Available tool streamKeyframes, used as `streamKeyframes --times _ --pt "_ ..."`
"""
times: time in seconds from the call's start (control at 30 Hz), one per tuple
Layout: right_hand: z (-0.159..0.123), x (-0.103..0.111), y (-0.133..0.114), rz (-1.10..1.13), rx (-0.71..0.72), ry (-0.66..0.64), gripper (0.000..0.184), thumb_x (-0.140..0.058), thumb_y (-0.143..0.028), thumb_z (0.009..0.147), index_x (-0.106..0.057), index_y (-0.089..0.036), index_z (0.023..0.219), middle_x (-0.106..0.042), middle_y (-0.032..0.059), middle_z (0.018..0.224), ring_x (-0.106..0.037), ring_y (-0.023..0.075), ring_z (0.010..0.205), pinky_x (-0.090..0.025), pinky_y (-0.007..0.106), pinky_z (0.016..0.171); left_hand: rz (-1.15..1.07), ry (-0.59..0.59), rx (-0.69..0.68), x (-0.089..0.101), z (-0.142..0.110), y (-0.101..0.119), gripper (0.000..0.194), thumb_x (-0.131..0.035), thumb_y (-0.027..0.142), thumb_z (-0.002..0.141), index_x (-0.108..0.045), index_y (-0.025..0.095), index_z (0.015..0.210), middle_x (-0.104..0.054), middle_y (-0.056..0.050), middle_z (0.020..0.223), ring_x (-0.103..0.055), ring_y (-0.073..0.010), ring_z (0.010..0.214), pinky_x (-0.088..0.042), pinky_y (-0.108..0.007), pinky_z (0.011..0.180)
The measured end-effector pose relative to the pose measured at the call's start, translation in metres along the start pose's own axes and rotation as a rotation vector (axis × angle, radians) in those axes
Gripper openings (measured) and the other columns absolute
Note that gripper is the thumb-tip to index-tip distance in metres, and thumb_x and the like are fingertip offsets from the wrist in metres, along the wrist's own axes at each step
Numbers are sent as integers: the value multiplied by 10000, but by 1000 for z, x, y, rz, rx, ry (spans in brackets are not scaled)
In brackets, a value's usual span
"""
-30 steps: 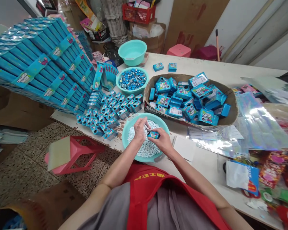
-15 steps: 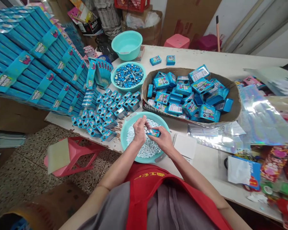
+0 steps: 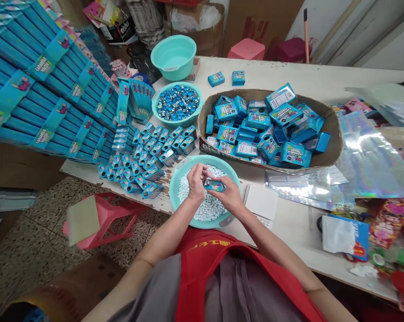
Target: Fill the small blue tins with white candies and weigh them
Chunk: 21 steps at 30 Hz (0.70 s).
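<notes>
Over a turquoise basin full of small white candies, my right hand grips a small blue candy box tilted on its side. Its fingers and thumb pinch the box from opposite sides. My left hand is curled and cupped against the left end of that box, with a few white candies showing between the hand and the box. The inside of the left palm is mostly hidden.
Left of the basin stand rows of blue boxes with round holes. Behind are a bowl of blue-and-silver caps and a carton of blue boxes. A white scale lies to the right. Stacked blue packs rise at left.
The view has shifted slightly. Both hands stay together over the basin, with the box still in my right hand and my left cupped at its end.
</notes>
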State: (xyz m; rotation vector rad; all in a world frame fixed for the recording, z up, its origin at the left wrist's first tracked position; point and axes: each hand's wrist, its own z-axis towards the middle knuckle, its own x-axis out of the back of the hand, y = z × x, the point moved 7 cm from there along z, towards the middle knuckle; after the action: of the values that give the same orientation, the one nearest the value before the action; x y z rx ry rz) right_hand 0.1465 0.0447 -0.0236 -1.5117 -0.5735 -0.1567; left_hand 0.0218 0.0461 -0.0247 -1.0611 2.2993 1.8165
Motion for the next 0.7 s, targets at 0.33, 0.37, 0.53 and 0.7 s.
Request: streamKeyframes --times 0.33,0.37,0.53,0.7 --pt "-14 26 1 81 -59 102 402 -751 -469 659 -678 -244 985 -661 45 978 -603 235 945 -457 380 856 784 75 -131 72 29 -18 297 -451 429 866 -599 186 782 -623 -83 828 -602 -235 882 -448 -390 862" --pt "-16 30 2 77 -69 116 406 -753 -477 655 -681 -245 980 -662 47 985 -604 236 949 -457 383 859 1009 57 -128 77 30 -29 257 -492 402 851 -623 182 831 -633 -112 951 -572 -273 1002 -408 -416 924" --pt "-22 37 7 37 -65 152 402 -737 -489 670 -688 -236 979 -674 50 958 -609 234 918 -460 383 856 1485 35 -17 69 20 -80 319 -536 422 831 -621 203 1046 -542 -157 1212 -432 -343 1208 -345 -460 969" --pt "-28 35 14 -14 -84 154 402 -700 -506 698 -681 -218 979 -674 55 942 -611 234 903 -473 382 823 708 46 330 63 16 -111 163 -662 317 655 -553 197 671 -614 -76 897 -543 -287 1035 -421 -355 827"
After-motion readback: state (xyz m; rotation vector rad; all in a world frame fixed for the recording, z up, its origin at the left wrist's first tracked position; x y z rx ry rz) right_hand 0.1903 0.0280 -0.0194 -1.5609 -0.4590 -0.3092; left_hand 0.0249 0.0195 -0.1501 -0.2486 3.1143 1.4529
